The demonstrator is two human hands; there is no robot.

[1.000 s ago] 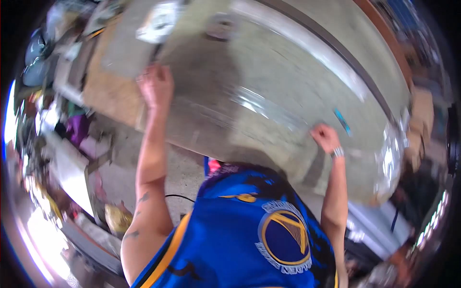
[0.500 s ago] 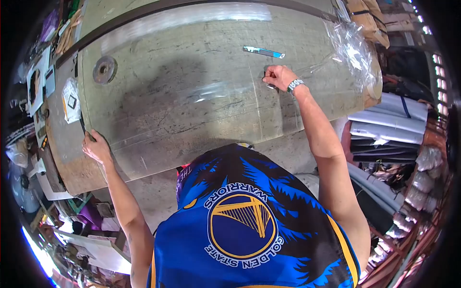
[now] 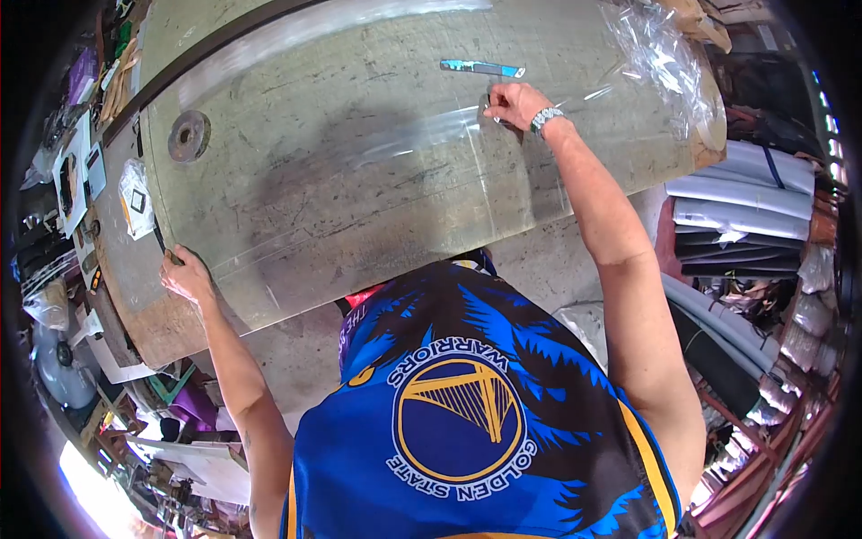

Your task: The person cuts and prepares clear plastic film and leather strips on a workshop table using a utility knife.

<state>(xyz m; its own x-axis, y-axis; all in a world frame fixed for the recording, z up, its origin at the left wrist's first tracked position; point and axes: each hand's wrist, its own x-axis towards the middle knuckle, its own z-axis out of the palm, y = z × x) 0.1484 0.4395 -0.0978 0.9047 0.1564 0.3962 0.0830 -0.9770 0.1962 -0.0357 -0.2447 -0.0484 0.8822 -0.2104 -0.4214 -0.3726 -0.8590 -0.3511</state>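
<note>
My right hand point(image 3: 519, 105), a watch or bracelet on its wrist, is over the far right part of the worktable point(image 3: 359, 202). Its fingers are pinched together at what looks like a piece of clear plastic film point(image 3: 479, 135), whose shiny folds show on the tabletop. Just beyond that hand lies a blue and black utility knife point(image 3: 483, 67). My left hand point(image 3: 189, 277) is closed at the table's left side. A thin dark strip point(image 3: 160, 235) runs up from its fingers; what exactly they grip is too small to make out.
A round metal disc point(image 3: 189, 136) with a centre hole lies at the upper left. Near it is a small clear bag point(image 3: 136, 199). Crumpled clear plastic point(image 3: 660, 76) is heaped at the far right corner. Rolls of material point(image 3: 745, 202) are stacked right of the table.
My right hand has moved slightly away from me and left in view, still pinched, and the film near it shows longer shiny folds. The left hand has stayed nearly in place. The view has shifted a little.
</note>
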